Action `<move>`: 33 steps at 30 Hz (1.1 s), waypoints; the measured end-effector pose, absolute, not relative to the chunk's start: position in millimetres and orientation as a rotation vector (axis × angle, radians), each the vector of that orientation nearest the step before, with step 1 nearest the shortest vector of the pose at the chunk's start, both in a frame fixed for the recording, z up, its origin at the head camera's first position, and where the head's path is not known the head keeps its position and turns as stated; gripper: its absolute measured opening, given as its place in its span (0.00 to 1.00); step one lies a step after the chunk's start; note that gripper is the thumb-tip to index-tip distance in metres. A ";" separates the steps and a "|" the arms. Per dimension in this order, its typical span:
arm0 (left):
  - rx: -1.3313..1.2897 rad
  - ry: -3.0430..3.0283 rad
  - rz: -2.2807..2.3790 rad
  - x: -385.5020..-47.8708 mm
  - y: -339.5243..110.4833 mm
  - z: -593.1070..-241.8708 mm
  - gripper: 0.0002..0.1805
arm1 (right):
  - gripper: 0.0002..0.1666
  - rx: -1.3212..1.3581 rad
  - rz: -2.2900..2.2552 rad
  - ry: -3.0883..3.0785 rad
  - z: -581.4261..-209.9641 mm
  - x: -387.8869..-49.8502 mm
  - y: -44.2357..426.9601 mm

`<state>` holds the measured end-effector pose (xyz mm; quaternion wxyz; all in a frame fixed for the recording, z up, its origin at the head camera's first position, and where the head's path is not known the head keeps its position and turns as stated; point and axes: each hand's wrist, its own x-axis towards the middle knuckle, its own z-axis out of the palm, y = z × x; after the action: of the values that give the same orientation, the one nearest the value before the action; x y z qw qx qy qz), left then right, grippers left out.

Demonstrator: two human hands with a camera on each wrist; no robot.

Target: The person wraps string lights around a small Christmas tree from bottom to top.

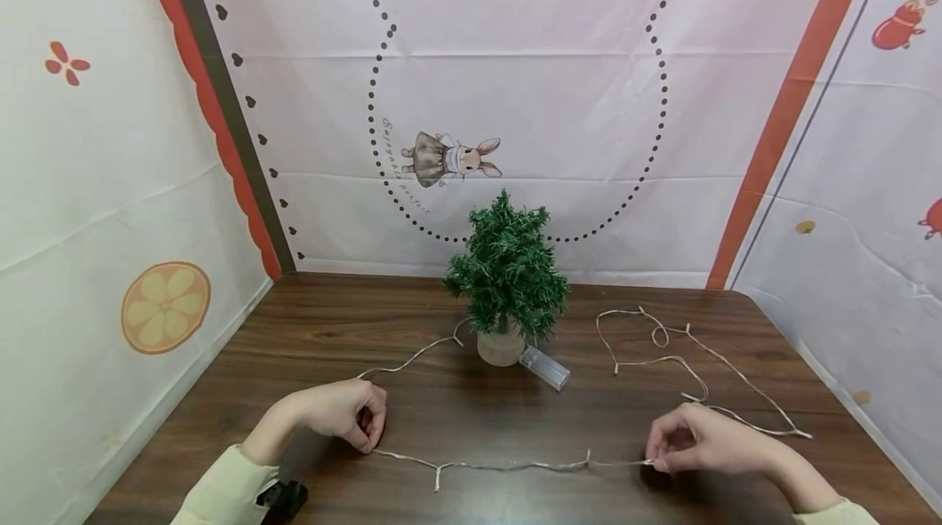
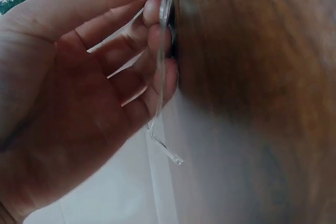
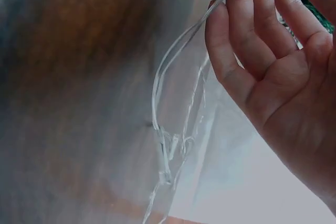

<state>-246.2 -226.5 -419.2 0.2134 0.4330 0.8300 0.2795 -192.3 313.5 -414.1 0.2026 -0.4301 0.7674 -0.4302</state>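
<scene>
A clear string of fairy lights (image 1: 511,468) runs across the front of the table, with small bulbs branching off it. My left hand (image 1: 334,412) pinches one part of it between thumb and fingers. Farther right, my right hand (image 1: 708,438) pinches the same strand, and the stretch between the hands is nearly straight. Behind them stands a small green artificial tree (image 1: 508,263) in a pale pot (image 1: 501,347). Touching or close by the pot lies a clear battery box (image 1: 545,368). In the right wrist view, doubled wire (image 3: 156,95) hangs from the fingertips.
More of the light string (image 1: 743,378) lies in loose loops on the right side of the wooden table (image 1: 294,320). Another stretch of wire (image 1: 412,358) leads from the left hand back behind the pot. Printed cloth (image 1: 552,100) hangs around the table's back and sides.
</scene>
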 end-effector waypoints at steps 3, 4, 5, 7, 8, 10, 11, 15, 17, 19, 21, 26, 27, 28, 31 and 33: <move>1.233 2.305 0.804 -247.6 -227.5 -420.3 0.08 | 0.06 -1.193 -1.235 2.121 -411.0 -193.8 317.7; 1.244 2.310 0.813 -248.2 -227.9 -420.1 0.09 | 0.07 -1.207 -1.244 2.120 -409.9 -194.5 319.1; 1.251 2.313 0.824 -248.8 -228.2 -419.6 0.09 | 0.08 -1.234 -1.243 2.131 -408.7 -195.3 320.7; 1.254 2.320 0.844 -249.9 -228.8 -417.3 0.09 | 0.10 -1.299 -1.233 2.166 -406.1 -197.4 323.7; 1.252 2.317 0.856 -250.4 -228.8 -415.7 0.09 | 0.11 -1.334 -1.221 2.193 -404.8 -198.5 325.3; 1.240 2.303 0.885 -251.5 -228.6 -412.5 0.07 | 0.13 -1.377 -1.212 2.224 -401.4 -200.5 328.7; 1.224 2.290 0.904 -252.0 -228.3 -410.8 0.07 | 0.14 -1.389 -1.212 2.235 -399.5 -201.3 330.5; 1.171 2.245 0.984 -254.8 -226.2 -405.6 0.06 | 0.17 -1.329 -1.309 2.178 -391.6 -202.2 336.6; 1.166 2.253 1.008 -256.4 -224.6 -403.6 0.06 | 0.17 -1.277 -1.355 2.166 -388.0 -201.0 338.3; 1.186 2.273 1.033 -258.1 -223.1 -401.8 0.06 | 0.17 -1.259 -1.395 2.143 -386.1 -201.0 341.1; 1.197 2.305 1.054 -259.8 -222.1 -401.0 0.06 | 0.18 -1.264 -1.425 2.109 -383.9 -201.3 343.7; 1.177 2.390 1.116 -262.8 -222.6 -399.0 0.03 | 0.18 -1.237 -1.470 2.079 -377.2 -201.2 350.3; 1.174 2.410 1.127 -263.2 -222.9 -398.3 0.03 | 0.18 -1.226 -1.476 2.087 -375.7 -200.8 351.5; 1.173 2.431 1.134 -263.6 -223.3 -397.6 0.04 | 0.18 -1.219 -1.486 2.091 -374.6 -200.9 352.8; 1.183 2.486 1.150 -265.6 -224.7 -396.1 0.04 | 0.18 -1.184 -1.528 2.086 -371.8 -200.9 355.9; 1.191 2.514 1.150 -267.8 -226.2 -396.1 0.05 | 0.19 -1.179 -1.596 1.992 -371.0 -202.2 357.8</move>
<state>-267.8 -226.2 -396.1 0.0657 0.3949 0.8333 0.3813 -202.2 357.8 -371.0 0.1642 -0.4135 0.6989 -0.5600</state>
